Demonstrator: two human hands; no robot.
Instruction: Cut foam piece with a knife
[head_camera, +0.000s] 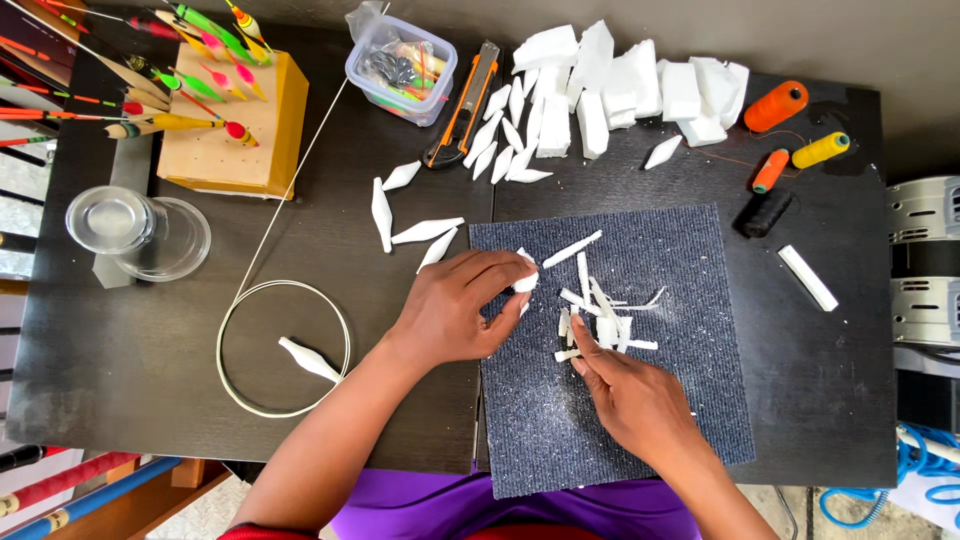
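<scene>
Your left hand (452, 312) pinches a small white foam piece (526, 281) between thumb and fingertips, holding it just above the grey mat (690, 400), so anything cut off lands on the mat rather than the dark table (130, 370). Your right hand (635, 400) rests on the mat, its fingers reaching into the pile of shavings (600, 320); whether it grips anything, you cannot tell from here. Finished pointed shapes (425, 230) lie just off the mat's left corner, apart from the waste. Raw foam blocks (620, 90) and the knife (463, 105) sit beyond, within reach.
</scene>
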